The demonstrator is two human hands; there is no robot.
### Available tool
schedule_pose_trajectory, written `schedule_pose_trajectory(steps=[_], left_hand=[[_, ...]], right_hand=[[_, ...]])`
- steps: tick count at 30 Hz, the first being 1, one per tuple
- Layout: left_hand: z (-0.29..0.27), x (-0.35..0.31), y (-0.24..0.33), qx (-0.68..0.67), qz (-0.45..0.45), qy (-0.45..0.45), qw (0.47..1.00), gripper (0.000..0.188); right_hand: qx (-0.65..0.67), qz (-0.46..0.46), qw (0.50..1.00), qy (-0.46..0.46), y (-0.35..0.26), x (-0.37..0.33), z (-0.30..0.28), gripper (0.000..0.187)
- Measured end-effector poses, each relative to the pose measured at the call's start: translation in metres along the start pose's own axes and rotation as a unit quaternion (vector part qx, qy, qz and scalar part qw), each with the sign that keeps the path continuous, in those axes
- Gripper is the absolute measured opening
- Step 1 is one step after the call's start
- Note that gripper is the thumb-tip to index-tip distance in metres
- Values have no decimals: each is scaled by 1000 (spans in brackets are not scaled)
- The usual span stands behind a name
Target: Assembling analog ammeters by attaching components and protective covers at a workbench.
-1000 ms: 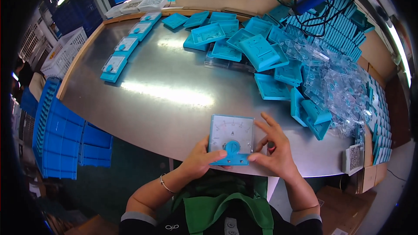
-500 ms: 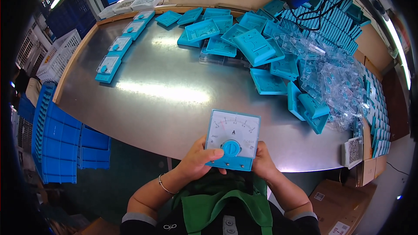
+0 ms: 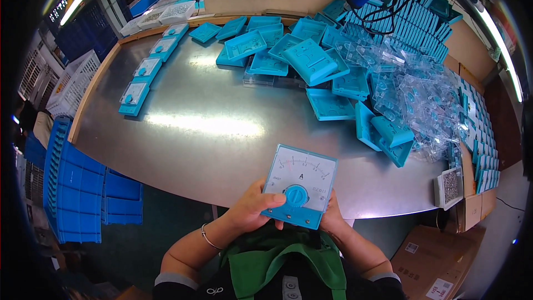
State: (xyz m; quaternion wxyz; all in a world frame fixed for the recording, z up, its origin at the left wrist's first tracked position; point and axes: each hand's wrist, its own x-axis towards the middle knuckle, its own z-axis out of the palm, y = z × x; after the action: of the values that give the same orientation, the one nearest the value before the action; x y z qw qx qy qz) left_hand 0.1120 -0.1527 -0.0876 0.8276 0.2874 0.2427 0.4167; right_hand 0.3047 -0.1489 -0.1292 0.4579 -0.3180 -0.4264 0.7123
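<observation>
Left hand (image 3: 251, 209) grips the ammeter (image 3: 311, 180) by its lower left; right hand (image 3: 333, 215) meets its other side, closure hidden. It looks assembled, like four meters (image 3: 132, 97) beyond the left; loose blue housings (image 3: 313, 61) and clear covers (image 3: 413, 94) beyond the right seem undone.

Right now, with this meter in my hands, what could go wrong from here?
The meter is over the front edge of the metal table, so a loosened grip might let it fall off. Your left hand has its thumb close by the round blue knob, so a shift could nudge it. The blue casings lie tilted and overlapping, so bumping one might set others sliding.
</observation>
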Motion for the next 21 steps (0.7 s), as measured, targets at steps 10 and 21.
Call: schedule_pose_trajectory(steps=[10, 21], left_hand=[[2, -1, -1, -14, 4, 9, 1000, 53], [-1, -4, -2, -25, 7, 14, 1000, 55]], right_hand=[[-11, -48, 999, 12, 8, -9, 8, 18], [-94, -93, 990, 45, 19, -12, 15, 18]])
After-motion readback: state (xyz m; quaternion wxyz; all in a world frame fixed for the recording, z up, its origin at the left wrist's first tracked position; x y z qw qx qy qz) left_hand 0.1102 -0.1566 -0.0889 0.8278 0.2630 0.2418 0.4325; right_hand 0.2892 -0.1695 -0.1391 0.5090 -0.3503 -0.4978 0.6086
